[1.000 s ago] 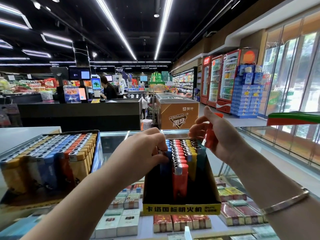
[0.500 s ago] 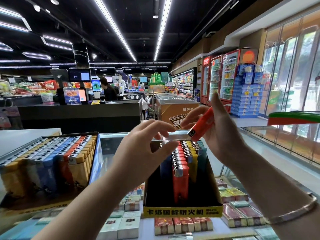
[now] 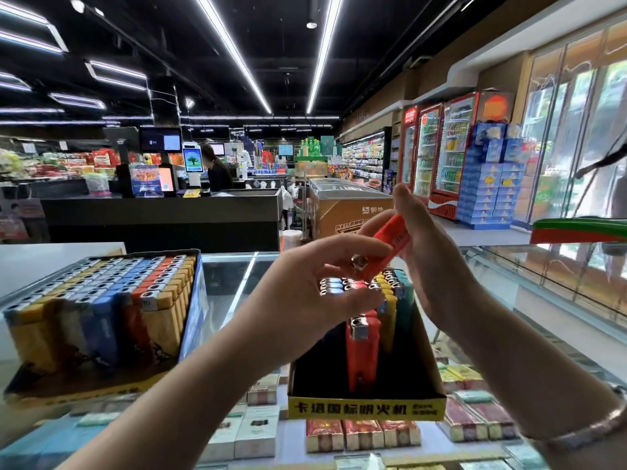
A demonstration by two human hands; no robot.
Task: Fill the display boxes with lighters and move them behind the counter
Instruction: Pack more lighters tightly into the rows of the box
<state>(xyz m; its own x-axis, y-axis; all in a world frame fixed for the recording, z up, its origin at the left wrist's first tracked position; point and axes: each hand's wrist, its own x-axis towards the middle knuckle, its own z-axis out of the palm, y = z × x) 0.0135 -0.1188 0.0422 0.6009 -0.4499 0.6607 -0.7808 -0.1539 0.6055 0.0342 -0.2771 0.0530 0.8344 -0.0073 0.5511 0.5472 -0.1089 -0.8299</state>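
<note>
Since a moment ago my right hand [image 3: 431, 266] has lifted the orange lighter [image 3: 386, 245] higher and tilted it, and my left hand [image 3: 315, 293] now pinches its metal head. Both grips are closed on this lighter, above the half-filled display box [image 3: 366, 407] on the glass table [image 3: 230, 283]. I think it may slip in the handover, or knock over the loosely standing lighters [image 3: 363, 351] when pushed in.

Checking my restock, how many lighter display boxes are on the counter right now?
2. A full box sits on the left; a partly filled box sits in the middle, beneath both hands. No others show, though one could lie outside the view.
</note>
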